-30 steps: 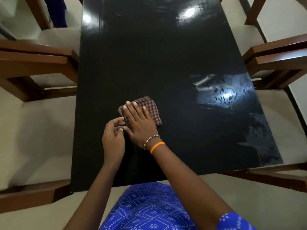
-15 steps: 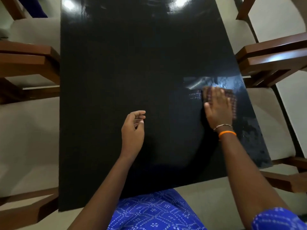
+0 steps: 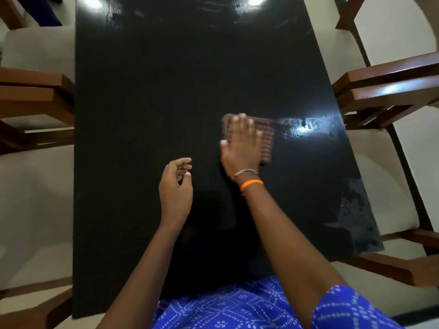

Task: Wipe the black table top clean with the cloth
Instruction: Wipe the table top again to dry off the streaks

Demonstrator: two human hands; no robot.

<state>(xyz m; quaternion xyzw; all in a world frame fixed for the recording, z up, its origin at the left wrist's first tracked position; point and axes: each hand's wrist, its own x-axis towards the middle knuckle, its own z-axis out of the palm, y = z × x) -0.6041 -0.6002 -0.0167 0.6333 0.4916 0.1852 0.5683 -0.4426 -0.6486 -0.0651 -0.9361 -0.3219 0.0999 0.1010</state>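
- Head view: the black table top [image 3: 147, 115] fills the middle of the picture, its long sides running away from the person.
- The folded checked cloth [image 3: 263, 138] lies flat on the table top, right of centre and nearer the right edge than the left; it is blurred.
- The right hand [image 3: 242, 143] presses down on the cloth with straight, spread fingers, covering its left part.
- A thin bracelet [image 3: 244, 173] and an orange band [image 3: 251, 184] sit on the right wrist.
- The left hand [image 3: 175, 191] is left of the cloth, apart from it, fingers loosely curled and relaxed, grasping nothing; whether it touches the surface cannot be told.
- A pale smeared patch [image 3: 306, 125] shines just beside the cloth toward the right edge; another dull patch [image 3: 354, 217] lies near the near right corner.
- Wooden chairs [image 3: 389, 91] with pale seats stand along both long edges.
- Blue patterned clothing [image 3: 237, 307] shows at the near edge.
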